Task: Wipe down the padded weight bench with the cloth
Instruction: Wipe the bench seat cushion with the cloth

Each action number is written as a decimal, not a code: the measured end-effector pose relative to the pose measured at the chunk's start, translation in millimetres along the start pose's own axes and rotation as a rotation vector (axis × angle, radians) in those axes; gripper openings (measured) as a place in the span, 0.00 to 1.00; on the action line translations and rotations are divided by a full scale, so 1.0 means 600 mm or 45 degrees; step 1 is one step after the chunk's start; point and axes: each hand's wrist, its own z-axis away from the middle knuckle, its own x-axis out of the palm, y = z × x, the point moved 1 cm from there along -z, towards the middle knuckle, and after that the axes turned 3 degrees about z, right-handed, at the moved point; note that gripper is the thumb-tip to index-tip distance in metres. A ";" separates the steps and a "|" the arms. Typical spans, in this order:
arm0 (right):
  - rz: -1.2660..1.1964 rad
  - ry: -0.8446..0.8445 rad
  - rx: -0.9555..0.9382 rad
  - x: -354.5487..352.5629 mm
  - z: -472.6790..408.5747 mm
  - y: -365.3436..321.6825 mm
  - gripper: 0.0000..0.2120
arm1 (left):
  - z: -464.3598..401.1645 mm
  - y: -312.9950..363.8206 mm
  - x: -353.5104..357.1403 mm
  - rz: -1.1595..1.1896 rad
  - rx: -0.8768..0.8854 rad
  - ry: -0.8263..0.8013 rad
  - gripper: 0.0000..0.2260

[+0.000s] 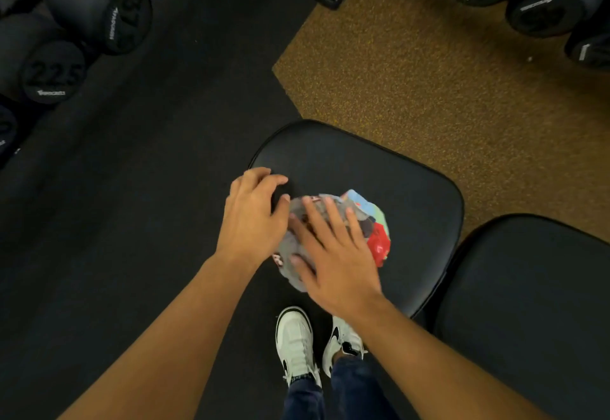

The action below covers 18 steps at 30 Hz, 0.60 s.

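Now your right hand [333,254] presses flat, fingers straight, on the crumpled grey-and-red cloth [373,221] mid-pad on the black padded desk [346,158], left hand [252,213] loosely curled beside, unwiped pad stretching ahead.

A crumpled cloth [346,221] (grey, red, pale blue) lies bunched on the black padded bench [379,172]

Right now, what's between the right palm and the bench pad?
In the head view, the crumpled cloth lies between the right hand and the bench pad; straight fingers press it flat.
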 end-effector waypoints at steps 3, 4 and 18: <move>0.050 -0.012 0.109 -0.005 0.020 0.073 0.28 | -0.002 -0.001 -0.001 -0.035 -0.014 -0.040 0.14; 0.063 0.001 0.178 -0.009 0.015 0.097 0.29 | -0.002 -0.002 -0.002 -0.021 -0.024 -0.042 0.14; 0.015 0.074 0.237 -0.014 -0.075 -0.008 0.29 | -0.004 0.003 -0.002 0.100 -0.010 -0.009 0.13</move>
